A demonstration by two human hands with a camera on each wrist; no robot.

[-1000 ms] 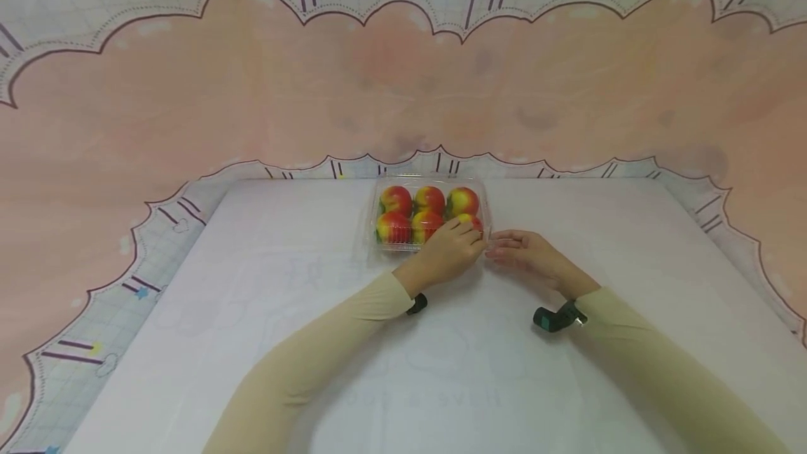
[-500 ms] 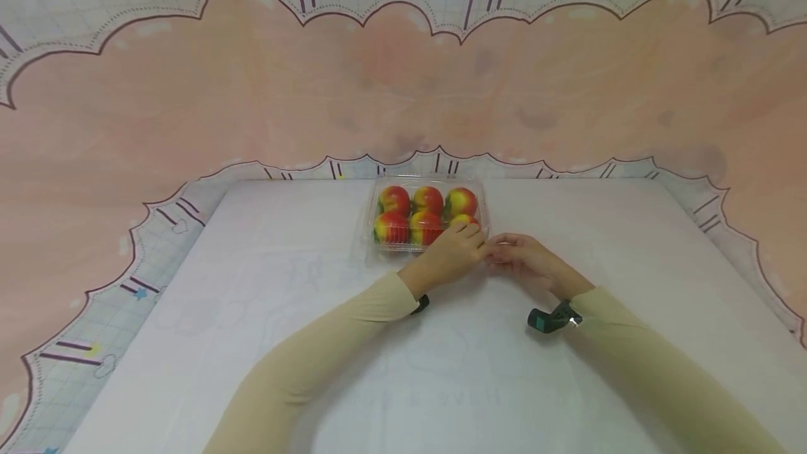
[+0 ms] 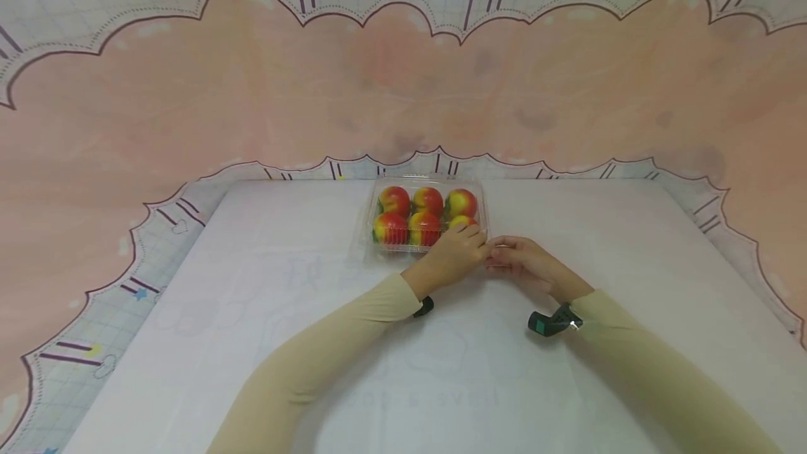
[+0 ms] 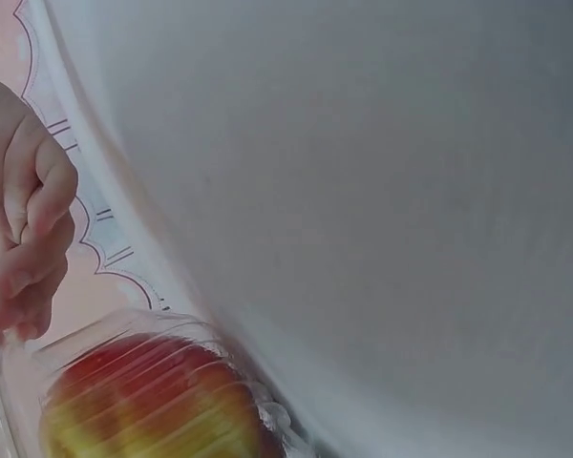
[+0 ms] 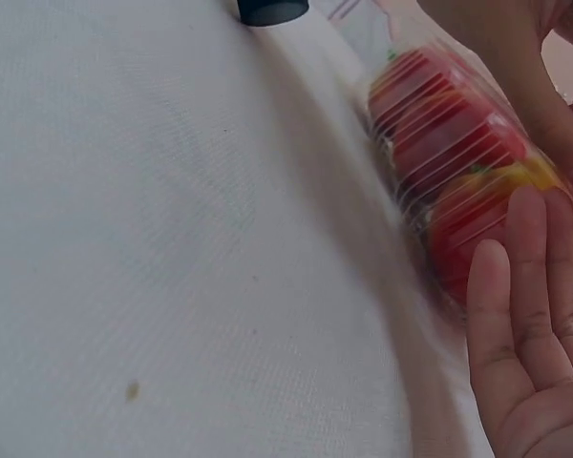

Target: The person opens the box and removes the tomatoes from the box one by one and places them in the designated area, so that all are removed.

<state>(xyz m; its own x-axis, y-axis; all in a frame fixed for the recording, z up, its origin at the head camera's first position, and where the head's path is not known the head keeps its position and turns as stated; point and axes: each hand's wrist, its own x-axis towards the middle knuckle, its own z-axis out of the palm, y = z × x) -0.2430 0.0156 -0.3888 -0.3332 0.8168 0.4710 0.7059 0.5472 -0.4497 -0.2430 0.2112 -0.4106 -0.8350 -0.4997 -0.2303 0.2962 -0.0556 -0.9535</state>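
Note:
A clear plastic box (image 3: 406,248) holding several red-and-yellow fruits (image 3: 425,228) sits at the table's far side. My left hand (image 3: 450,251) lies over its near right corner, fingers curled at the plastic edge, and covers part of one fruit. Just right of that corner, my right hand (image 3: 526,261) reaches in, fingertips close to the left hand's. In the right wrist view the right hand's fingers (image 5: 530,258) are straight beside the ribbed side wall. The left wrist view shows curled fingers (image 4: 33,248) by a clear edge. Whether the lid is fully closed, I cannot tell.
A white-covered table (image 3: 378,363) spreads in front of and beside the box. Behind it hangs a patterned cloth (image 3: 403,90). A dark wrist camera (image 3: 551,321) sits on the right wrist, and another dark device (image 3: 424,307) shows under the left wrist.
The left hand has slid slightly right and toward me along the box's corner. The right hand has come a little nearer to it. The box has shifted barely, if at all.

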